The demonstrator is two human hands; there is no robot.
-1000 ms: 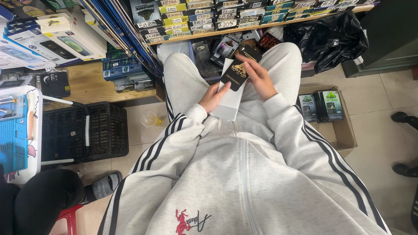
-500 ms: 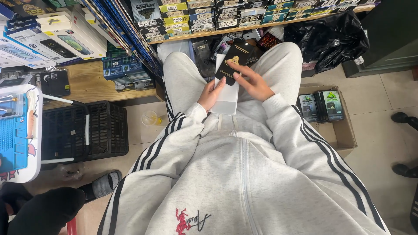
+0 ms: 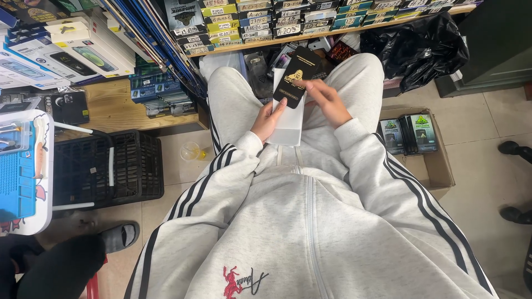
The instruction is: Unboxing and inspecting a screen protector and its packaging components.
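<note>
Left hand [image 3: 270, 118] under white sleeve [image 3: 288, 119], black packet [image 3: 293, 77] on top

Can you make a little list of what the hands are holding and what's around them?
left hand: holds a white flat packet from below
right hand: fingertips on a black flat packet lying on top of the white one
where: over the lap of a seated person in a grey striped tracksuit
left of legs: black plastic crate on the floor
right of legs: cardboard box with small dark packets
in front: shelf lined with slim labelled boxes, black plastic bag
</note>
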